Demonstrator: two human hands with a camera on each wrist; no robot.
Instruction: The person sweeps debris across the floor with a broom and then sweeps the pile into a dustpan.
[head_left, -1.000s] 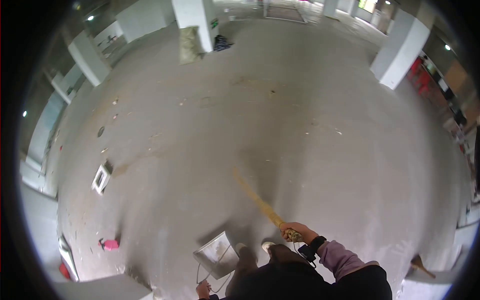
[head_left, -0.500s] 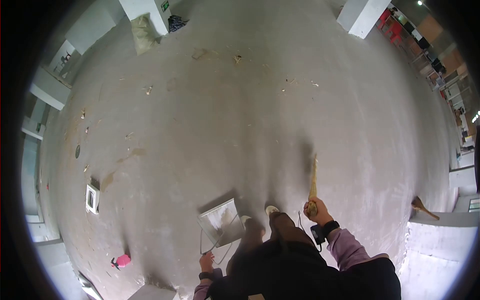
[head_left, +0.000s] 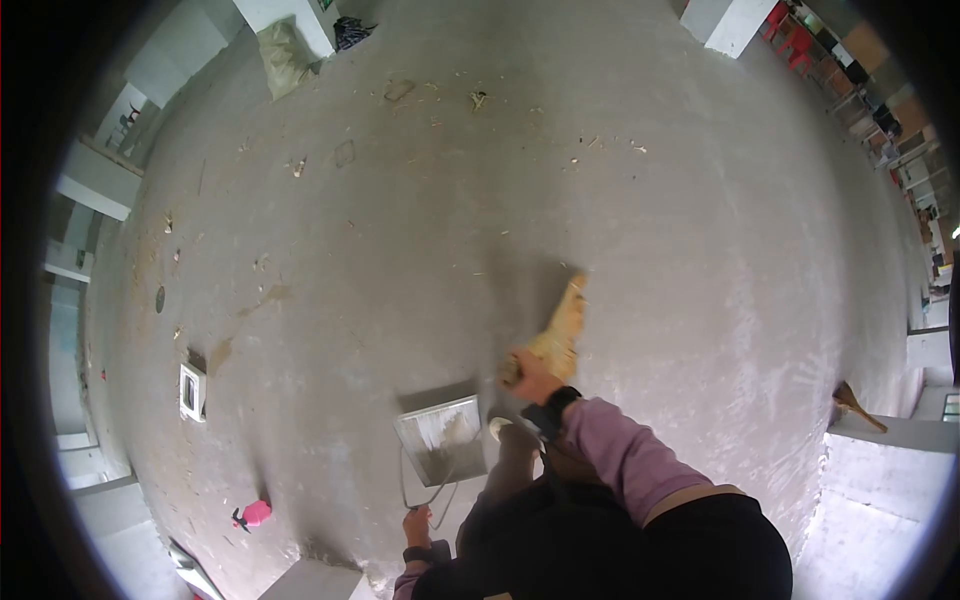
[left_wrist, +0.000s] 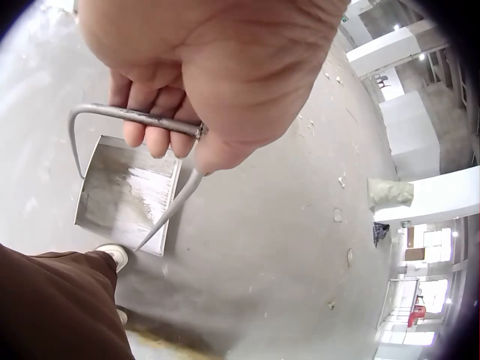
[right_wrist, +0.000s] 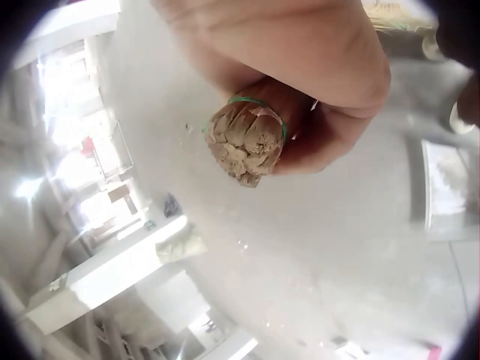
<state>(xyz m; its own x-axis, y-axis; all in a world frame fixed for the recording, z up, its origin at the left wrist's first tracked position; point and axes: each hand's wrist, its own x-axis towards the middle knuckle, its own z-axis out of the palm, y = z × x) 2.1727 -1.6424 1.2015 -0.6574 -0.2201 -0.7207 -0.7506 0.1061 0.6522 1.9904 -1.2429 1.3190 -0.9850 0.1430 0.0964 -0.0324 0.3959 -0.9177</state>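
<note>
My left hand (head_left: 417,527) holds the wire handle (left_wrist: 139,115) of a metal dustpan (head_left: 438,440), fingers curled round the bar. The dustpan lies on the floor by my feet, and whitish streaks mark its inside in the left wrist view. My right hand (head_left: 533,378) grips a straw broom (head_left: 566,325) by its handle, to the right of the dustpan. The bristles point forward and fan out, close over the floor. In the right wrist view the bundled handle end (right_wrist: 246,146) sticks out of the fist, with a green band round it.
Small scraps (head_left: 479,99) are scattered over the concrete floor farther ahead. A white block-shaped frame (head_left: 193,392) and a pink bottle (head_left: 256,513) stand at the left. A second broom (head_left: 858,407) leans at a ledge on the right. A sack (head_left: 284,62) rests by a pillar.
The head view has tilted further down. My right hand and the broom first went right, then swung left toward the dustpan. My left hand keeps its hold on the dustpan handle.
</note>
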